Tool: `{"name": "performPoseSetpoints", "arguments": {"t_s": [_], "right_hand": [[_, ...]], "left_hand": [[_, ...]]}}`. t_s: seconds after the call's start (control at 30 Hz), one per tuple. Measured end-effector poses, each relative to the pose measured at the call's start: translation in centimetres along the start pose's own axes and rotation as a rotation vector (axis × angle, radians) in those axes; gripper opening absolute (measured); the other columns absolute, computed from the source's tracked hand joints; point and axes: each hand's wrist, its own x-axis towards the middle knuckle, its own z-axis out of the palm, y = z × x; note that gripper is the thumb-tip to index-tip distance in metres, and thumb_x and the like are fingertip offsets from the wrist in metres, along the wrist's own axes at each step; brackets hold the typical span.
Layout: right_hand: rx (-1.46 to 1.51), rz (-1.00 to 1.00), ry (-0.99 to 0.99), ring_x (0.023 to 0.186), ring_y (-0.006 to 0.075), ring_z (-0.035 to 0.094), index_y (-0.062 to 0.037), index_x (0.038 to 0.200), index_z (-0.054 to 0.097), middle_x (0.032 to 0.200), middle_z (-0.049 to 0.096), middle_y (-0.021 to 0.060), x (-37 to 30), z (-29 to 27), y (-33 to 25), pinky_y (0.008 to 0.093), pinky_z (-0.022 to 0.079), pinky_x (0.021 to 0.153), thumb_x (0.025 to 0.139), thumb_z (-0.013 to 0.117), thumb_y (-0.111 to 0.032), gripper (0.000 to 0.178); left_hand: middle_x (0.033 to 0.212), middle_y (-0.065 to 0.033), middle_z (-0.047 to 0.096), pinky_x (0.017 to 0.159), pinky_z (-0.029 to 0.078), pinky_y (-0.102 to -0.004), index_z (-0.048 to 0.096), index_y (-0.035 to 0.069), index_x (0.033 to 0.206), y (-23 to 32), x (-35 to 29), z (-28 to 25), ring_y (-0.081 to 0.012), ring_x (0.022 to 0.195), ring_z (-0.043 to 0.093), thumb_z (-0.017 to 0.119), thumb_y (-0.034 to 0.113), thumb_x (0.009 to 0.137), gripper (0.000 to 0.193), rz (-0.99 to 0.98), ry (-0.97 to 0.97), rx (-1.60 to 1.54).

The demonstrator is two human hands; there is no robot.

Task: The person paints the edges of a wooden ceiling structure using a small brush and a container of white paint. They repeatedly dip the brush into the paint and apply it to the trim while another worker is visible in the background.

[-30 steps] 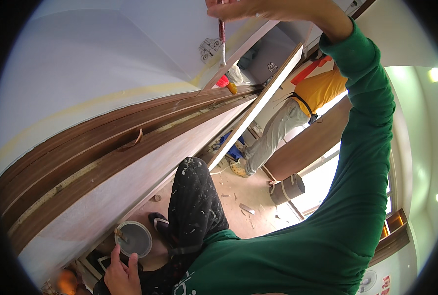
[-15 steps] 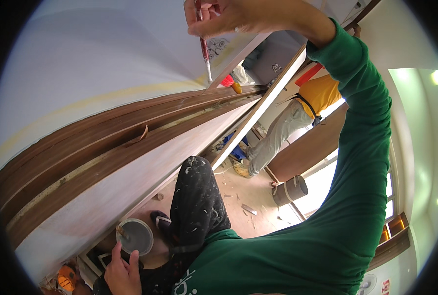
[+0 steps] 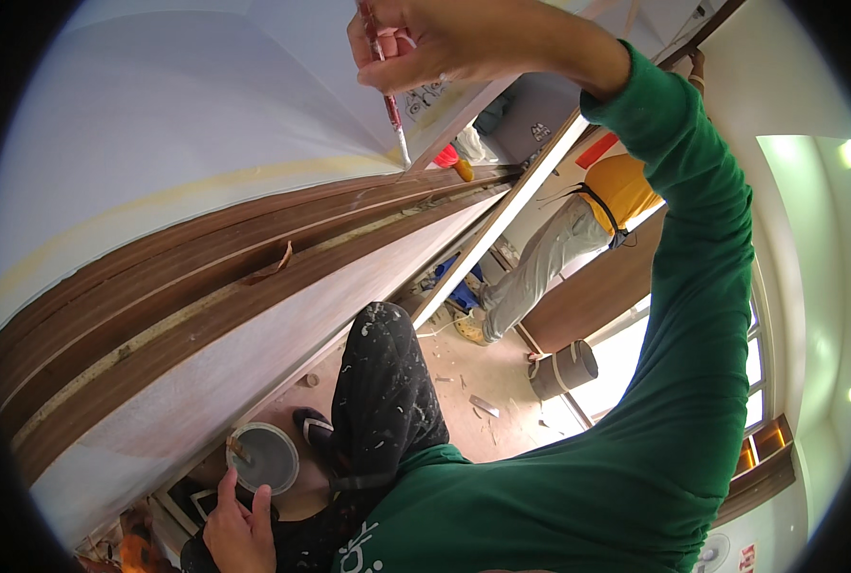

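Raised at the top of the view, my right hand [image 3: 402, 53] is closed around a slim paintbrush [image 3: 392, 115] with a red handle. The brush points down, its white-coated tip at the lower corner of the pale wall [image 3: 254, 105], just above a brown wooden ledge [image 3: 254, 234]. A strip of yellowish tape [image 3: 196, 181] runs along the wall's lower edge. My left hand [image 3: 239, 535] rests low by my thigh with thumb and fingers apart, holding nothing. Just beyond it stands a bucket [image 3: 290, 482] of greyish-white paint, with a second brush [image 3: 238, 447] leaning in it.
A curled shaving [image 3: 275, 265] lies on the ledge. Beyond a slanting pale board [image 3: 511, 210], another person [image 3: 621, 191] in a yellow top stands with an arm raised. A brown cylinder [image 3: 564, 370] and scraps lie on the floor. Orange items [image 3: 139, 544] sit at lower left.
My right hand has shifted slightly down and left, and the brush leans a little more, its tip staying near the wall corner. The left hand has not moved.
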Motion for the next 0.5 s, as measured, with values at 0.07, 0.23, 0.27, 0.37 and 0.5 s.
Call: {"name": "performPoseSetpoints", "arguments": {"t_s": [0.07,0.23,0.27,0.37,0.5], "right_hand": [[-0.007,0.019,-0.007,0.066,0.0236,0.067,0.0068,0.088,0.071,0.074,0.071,0.0168,0.1,0.0,-0.1,0.0349,0.055,0.066,0.089,0.071,-0.015,0.022],[-0.035,0.068,-0.028,0.066,0.0223,0.067,0.0064,0.089,0.071,0.073,0.071,0.0157,-0.2,-0.7,-0.3,0.0347,0.054,0.066,0.088,0.071,-0.015,0.022],[-0.049,0.090,-0.024,0.066,0.0219,0.066,0.0062,0.088,0.071,0.073,0.070,0.0154,-0.4,-1.0,-0.4,0.0346,0.054,0.065,0.088,0.071,-0.015,0.021],[-0.093,0.124,-0.014,0.064,0.0198,0.063,0.0055,0.087,0.070,0.070,0.068,0.0134,-0.9,-2.0,-0.7,0.0336,0.052,0.063,0.088,0.071,-0.014,0.020],[-0.080,0.128,-0.029,0.062,0.0150,0.058,0.0044,0.084,0.070,0.066,0.063,0.0075,-1.8,-3.8,-1.4,0.0299,0.049,0.060,0.088,0.071,-0.013,0.018]], "left_hand": [[0.088,-0.0210,0.072,0.081,0.050,-0.0525,0.063,0.008,0.141,0.0,0.0,0.0,-0.0434,0.085,0.068,0.059,0.050,0.105,0.056,-0.006,-0.004,0.004],[0.088,-0.0208,0.072,0.078,0.051,-0.0508,0.064,0.008,0.140,-0.1,0.0,0.2,-0.0419,0.083,0.068,0.062,0.047,0.105,0.053,0.015,0.036,0.005],[0.088,-0.0206,0.072,0.077,0.051,-0.0505,0.064,0.008,0.140,-0.2,0.0,0.3,-0.0417,0.083,0.069,0.062,0.047,0.105,0.052,0.020,0.040,0.000],[0.086,-0.0193,0.071,0.076,0.051,-0.0501,0.064,0.009,0.140,-0.4,0.1,0.5,-0.0407,0.080,0.068,0.063,0.047,0.105,0.052,0.044,0.054,0.001],[0.085,-0.0182,0.070,0.074,0.051,-0.0499,0.064,0.009,0.141,-0.6,0.1,0.5,-0.0392,0.078,0.067,0.063,0.047,0.104,0.053,0.042,0.048,0.020]]}}
